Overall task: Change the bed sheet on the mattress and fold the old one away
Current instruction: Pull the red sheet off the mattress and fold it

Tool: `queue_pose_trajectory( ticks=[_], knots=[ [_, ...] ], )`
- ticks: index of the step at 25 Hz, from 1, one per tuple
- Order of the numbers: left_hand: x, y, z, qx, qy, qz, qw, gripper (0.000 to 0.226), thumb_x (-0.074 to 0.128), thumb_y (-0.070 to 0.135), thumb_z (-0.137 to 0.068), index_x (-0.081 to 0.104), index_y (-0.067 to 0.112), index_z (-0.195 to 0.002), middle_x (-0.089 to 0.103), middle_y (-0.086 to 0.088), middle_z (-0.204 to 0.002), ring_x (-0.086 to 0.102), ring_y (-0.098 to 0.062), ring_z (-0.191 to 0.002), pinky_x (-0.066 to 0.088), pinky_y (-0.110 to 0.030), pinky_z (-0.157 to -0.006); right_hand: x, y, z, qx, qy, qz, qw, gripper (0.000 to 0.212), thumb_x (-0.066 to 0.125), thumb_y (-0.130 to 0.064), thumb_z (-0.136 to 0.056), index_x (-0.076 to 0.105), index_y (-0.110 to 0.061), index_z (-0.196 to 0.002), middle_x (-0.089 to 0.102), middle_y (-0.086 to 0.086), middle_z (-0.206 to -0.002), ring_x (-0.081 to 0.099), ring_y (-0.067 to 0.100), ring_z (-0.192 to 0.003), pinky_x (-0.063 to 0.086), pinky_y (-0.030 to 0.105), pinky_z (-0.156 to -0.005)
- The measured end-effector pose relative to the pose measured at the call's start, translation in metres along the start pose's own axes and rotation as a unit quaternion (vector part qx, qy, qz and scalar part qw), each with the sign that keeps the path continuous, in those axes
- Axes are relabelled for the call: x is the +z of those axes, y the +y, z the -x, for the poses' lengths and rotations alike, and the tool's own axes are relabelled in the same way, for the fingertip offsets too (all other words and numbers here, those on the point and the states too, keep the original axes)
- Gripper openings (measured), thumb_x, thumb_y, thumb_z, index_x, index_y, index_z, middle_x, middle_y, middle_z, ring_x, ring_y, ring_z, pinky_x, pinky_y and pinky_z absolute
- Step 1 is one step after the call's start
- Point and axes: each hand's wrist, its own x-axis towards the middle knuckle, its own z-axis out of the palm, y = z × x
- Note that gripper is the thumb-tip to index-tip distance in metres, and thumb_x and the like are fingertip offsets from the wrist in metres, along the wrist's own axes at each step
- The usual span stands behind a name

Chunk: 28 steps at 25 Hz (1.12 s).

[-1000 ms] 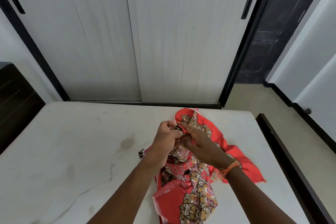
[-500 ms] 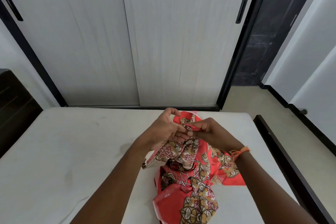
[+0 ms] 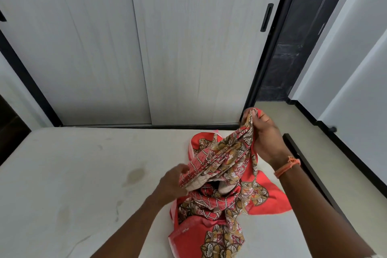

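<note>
Patterned sheet (image 3: 226, 159) between both hands (image 3: 266, 138)

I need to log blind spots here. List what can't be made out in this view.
Head view only:
- Left hand: fingertips hidden behind the red patterned sheet, so its grip is unclear.
- The sheet's near end: cut off by the bottom edge.
- Mattress: near and left parts cut off.
- Right hand: palm side hidden.
</note>
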Motion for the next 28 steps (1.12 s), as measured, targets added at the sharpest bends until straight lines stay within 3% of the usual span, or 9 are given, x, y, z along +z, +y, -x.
queue_pose_trajectory(
  ticks=[4, 9, 13, 16, 18, 21, 24, 26, 28],
  knots=[
    [0.052, -0.026, -0.01, -0.062, 0.048, -0.098, 0.992, 0.069, 0.071, 0.048, -0.063, 0.052, 0.027, -0.126, 0.061, 0.009, -0.117, 0.059, -0.018, -0.11, 0.048, -0.038, -0.086, -0.001, -0.015, -0.009, -0.023, 0.023, 0.028, 0.999, 0.017, 0.039, -0.014, -0.101, 0.053, -0.008, -0.093, 0.05, 0.001, -0.07, 0.05, 0.008, -0.055, 0.05, 0.023, -0.055],
    [0.057, -0.018, -0.038, -0.059, 0.232, -0.016, 0.971, 0.003, 0.055, 0.013, -0.094, 0.057, 0.01, -0.095, 0.067, -0.007, -0.083, 0.065, -0.03, -0.074, 0.051, -0.04, -0.057, -0.016, -0.032, -0.017, -0.037, 0.065, 0.054, 0.996, 0.019, 0.038, -0.015, -0.103, 0.053, -0.008, -0.093, 0.052, 0.001, -0.071, 0.052, 0.01, -0.059, 0.052, 0.025, -0.06],
    [0.008, -0.004, -0.057, -0.085, 0.327, 0.152, 0.929, 0.011, 0.05, 0.007, -0.097, 0.045, 0.015, -0.104, 0.065, -0.015, -0.091, 0.065, -0.035, -0.077, 0.055, -0.046, -0.056, -0.046, -0.053, -0.028, -0.057, 0.14, 0.079, 0.985, 0.019, 0.044, -0.021, -0.102, 0.055, -0.008, -0.092, 0.065, 0.003, -0.076, 0.065, 0.016, -0.072, 0.057, 0.036, -0.078],
    [-0.053, 0.015, -0.078, -0.096, 0.379, 0.041, 0.92, 0.013, 0.046, 0.013, -0.099, 0.051, 0.011, -0.11, 0.066, -0.025, -0.098, 0.063, -0.044, -0.088, 0.046, -0.042, -0.066, -0.07, -0.077, -0.042, -0.086, 0.187, 0.178, 0.962, 0.024, 0.045, -0.02, -0.102, 0.062, -0.011, -0.087, 0.07, 0.005, -0.086, 0.067, 0.018, -0.083, 0.056, 0.033, -0.082],
    [-0.103, 0.033, -0.087, -0.062, 0.398, -0.08, 0.912, 0.016, 0.044, 0.022, -0.101, 0.053, 0.01, -0.108, 0.066, -0.025, -0.096, 0.063, -0.047, -0.087, 0.042, -0.043, -0.066, -0.088, -0.095, -0.055, -0.143, 0.204, 0.438, 0.864, 0.026, 0.044, -0.023, -0.101, 0.062, -0.015, -0.084, 0.069, 0.006, -0.087, 0.065, 0.022, -0.085, 0.053, 0.036, -0.076],
    [-0.163, 0.069, -0.095, 0.029, 0.393, -0.248, 0.885, 0.017, 0.045, 0.019, -0.1, 0.054, 0.005, -0.1, 0.066, -0.024, -0.09, 0.065, -0.047, -0.08, 0.047, -0.046, -0.064, -0.106, -0.113, -0.065, -0.149, 0.213, 0.787, 0.56, 0.021, 0.04, -0.02, -0.099, 0.057, -0.012, -0.09, 0.066, 0.013, -0.085, 0.058, 0.036, -0.084, 0.041, 0.036, -0.066],
    [-0.211, 0.115, -0.093, 0.088, 0.424, -0.338, 0.836, 0.007, 0.052, 0.008, -0.094, 0.053, 0.001, -0.092, 0.064, -0.022, -0.076, 0.065, -0.044, -0.065, 0.048, -0.044, -0.055, -0.098, -0.13, -0.069, -0.12, 0.249, 0.834, 0.477, 0.017, 0.038, -0.017, -0.097, 0.052, -0.01, -0.103, 0.064, 0.017, -0.087, 0.061, 0.04, -0.077, 0.04, 0.034, -0.061],
    [-0.244, 0.137, -0.083, 0.14, 0.426, -0.389, 0.804, 0.013, 0.064, -0.001, -0.083, 0.053, -0.003, -0.09, 0.059, -0.02, -0.064, 0.059, -0.039, -0.048, 0.043, -0.039, -0.045, -0.086, -0.151, -0.073, -0.086, 0.263, 0.82, 0.501, 0.018, 0.037, -0.017, -0.096, 0.054, -0.013, -0.1, 0.064, 0.015, -0.086, 0.062, 0.037, -0.075, 0.047, 0.036, -0.065],
    [-0.274, 0.155, -0.066, 0.161, 0.395, -0.463, 0.777, 0.024, 0.072, -0.002, -0.077, 0.053, -0.003, -0.092, 0.055, -0.018, -0.061, 0.055, -0.035, -0.041, 0.039, -0.033, -0.042, -0.071, -0.181, -0.079, -0.044, 0.264, 0.743, 0.613, 0.02, 0.038, -0.01, -0.093, 0.054, -0.014, -0.082, 0.065, 0.018, -0.088, 0.064, 0.035, -0.073, 0.054, 0.035, -0.064]
  ],
)
